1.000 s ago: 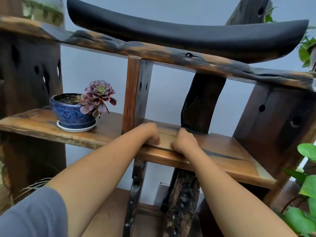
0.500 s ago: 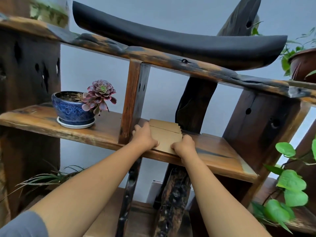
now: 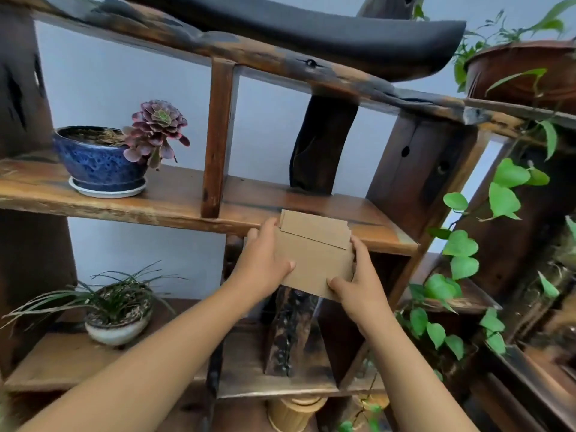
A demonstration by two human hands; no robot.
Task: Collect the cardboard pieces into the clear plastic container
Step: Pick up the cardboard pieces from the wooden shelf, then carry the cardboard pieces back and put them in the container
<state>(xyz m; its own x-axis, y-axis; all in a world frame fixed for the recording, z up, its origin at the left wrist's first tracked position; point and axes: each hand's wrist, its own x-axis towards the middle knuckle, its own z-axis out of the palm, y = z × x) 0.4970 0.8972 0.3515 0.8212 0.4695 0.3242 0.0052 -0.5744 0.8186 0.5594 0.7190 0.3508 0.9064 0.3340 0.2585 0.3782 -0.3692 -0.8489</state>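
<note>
A small stack of flat brown cardboard pieces [image 3: 313, 254] is held in the air just in front of the middle wooden shelf [image 3: 174, 210], tilted toward me. My left hand [image 3: 265, 260] grips the stack's left edge with the thumb on top. My right hand [image 3: 355, 279] grips its right and lower edge. A narrower cardboard piece lies on top of the stack at its far end. No clear plastic container is in view.
A blue pot with a purple succulent [image 3: 103, 160] stands on the middle shelf at the left. A grassy plant in a white bowl [image 3: 115, 319] sits on the lower shelf. Green trailing vines [image 3: 461, 254] hang at the right. A long black curved piece [image 3: 311, 29] lies above.
Both hands have lifted the cardboard stack off the middle shelf and drawn it toward me and downward. The view has tilted down and right.
</note>
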